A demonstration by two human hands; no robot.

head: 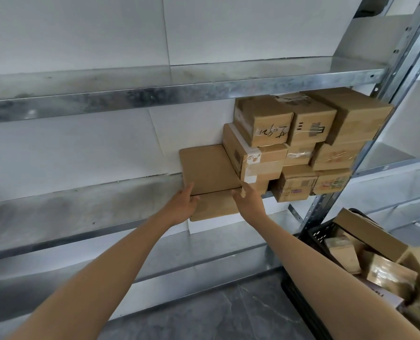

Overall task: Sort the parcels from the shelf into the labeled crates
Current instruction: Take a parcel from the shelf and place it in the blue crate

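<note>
Left hand [183, 202] gripped flat parcel [209, 168] at left front edge, right hand [249, 202] gripped right corner. Parcel stack [302, 143] just beside, on shelf [81, 212]. Black crate [317, 235] lower right, parcels inside.

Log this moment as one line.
phase: pick | left hand: grips flat box | right hand: holds same box | position: shelf edge | crate: parcels inside

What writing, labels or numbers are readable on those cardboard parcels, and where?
Small brown cardboard box atop the stack: black handwriting, seemingly upside down, illegible.
Brown box beside it: barcode label, digits too small.
Tilted taped brown box: scrawl on the tape, unreadable.
Lower brown boxes: stickers blurred.
Flat brown cardboard parcel left of the stack: no text visible.
</note>
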